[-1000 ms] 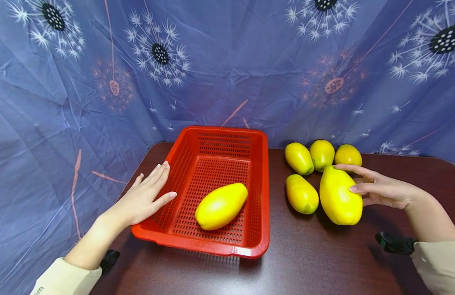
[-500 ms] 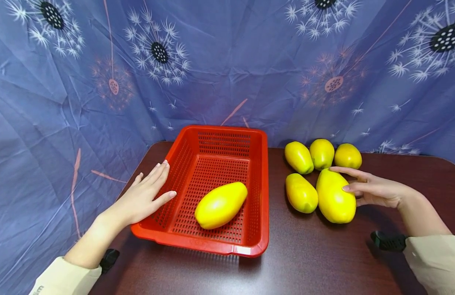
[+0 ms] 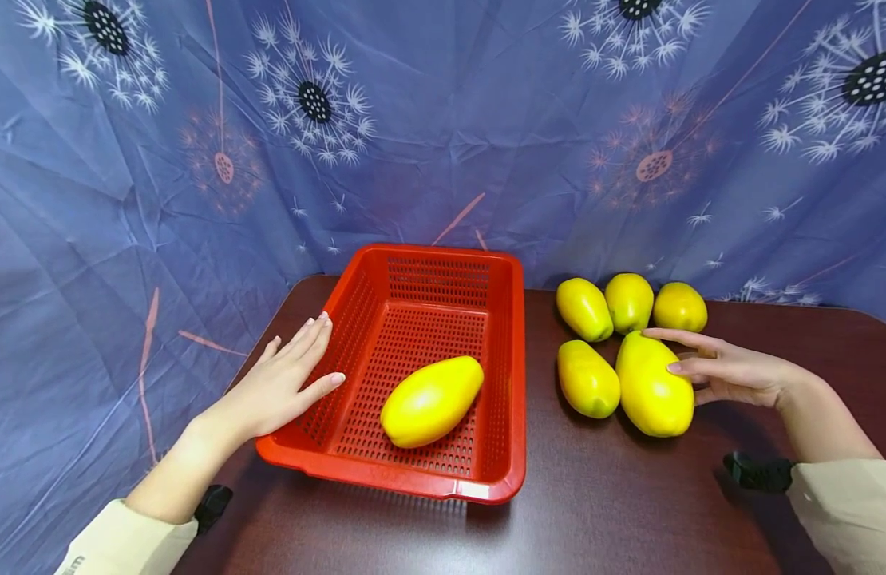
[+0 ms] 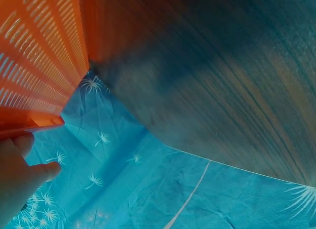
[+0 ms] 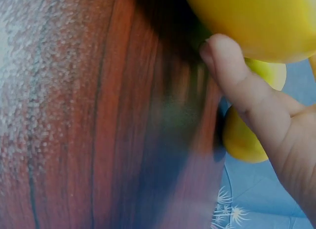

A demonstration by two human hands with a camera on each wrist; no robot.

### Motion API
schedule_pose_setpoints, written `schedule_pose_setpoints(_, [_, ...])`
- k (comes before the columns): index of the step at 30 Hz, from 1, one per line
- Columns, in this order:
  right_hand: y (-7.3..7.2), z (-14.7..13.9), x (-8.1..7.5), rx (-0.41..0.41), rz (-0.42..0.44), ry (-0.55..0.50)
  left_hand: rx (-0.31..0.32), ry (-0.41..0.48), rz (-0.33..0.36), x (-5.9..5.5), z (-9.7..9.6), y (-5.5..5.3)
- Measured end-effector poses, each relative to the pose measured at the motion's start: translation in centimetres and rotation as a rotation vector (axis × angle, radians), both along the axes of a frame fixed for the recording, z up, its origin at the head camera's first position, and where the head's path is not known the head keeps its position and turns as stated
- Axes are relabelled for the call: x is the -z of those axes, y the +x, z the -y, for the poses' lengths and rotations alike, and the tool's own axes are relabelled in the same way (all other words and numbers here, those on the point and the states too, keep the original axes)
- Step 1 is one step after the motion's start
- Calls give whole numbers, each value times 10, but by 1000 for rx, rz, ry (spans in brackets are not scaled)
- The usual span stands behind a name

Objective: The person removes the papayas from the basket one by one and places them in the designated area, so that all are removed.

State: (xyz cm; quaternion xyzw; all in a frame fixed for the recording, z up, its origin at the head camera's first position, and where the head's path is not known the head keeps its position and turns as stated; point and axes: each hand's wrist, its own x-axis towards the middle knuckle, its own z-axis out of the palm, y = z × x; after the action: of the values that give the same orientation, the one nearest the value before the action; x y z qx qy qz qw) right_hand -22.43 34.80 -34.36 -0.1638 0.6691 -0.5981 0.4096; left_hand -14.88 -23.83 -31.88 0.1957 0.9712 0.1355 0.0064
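Note:
In the head view my right hand [image 3: 733, 367] holds a large yellow papaya [image 3: 653, 387] from its right side, thumb on its flank and a finger near its narrow top. The right wrist view shows the thumb [image 5: 229, 66] against the yellow skin; most other fingers are hidden there. My left hand [image 3: 281, 383] rests on the left rim of a red perforated basket [image 3: 516, 383], its fingers fairly straight. Inside the basket lies another yellow papaya [image 3: 432, 402], tilted diagonally.
Beside the held papaya, a smaller yellow fruit [image 3: 588, 379] lies on the dark wooden table [image 3: 594, 511]. Behind stand three more yellow fruits [image 3: 629, 302] in a row. A blue dandelion-print cloth [image 3: 443, 144] hangs along the back and left.
My right hand has shifted slightly left with the papaya, bringing it against the smaller fruit; over the last half second it has hardly moved. The left hand and basket stay put.

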Motion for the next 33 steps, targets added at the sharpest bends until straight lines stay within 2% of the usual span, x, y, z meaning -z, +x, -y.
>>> schedule_pose_setpoints(19, [-4, -3, 0, -7, -16, -2, 1, -6, -5, 2, 0, -2])
schedule_pose_setpoints(26, [-4, -5, -2, 13, -44, 33, 3, -1, -7, 1, 1, -1])
schedule_pose_setpoints(33, [-5, -12, -8, -4, -62, -1, 4, -7, -13, 2, 1, -2])
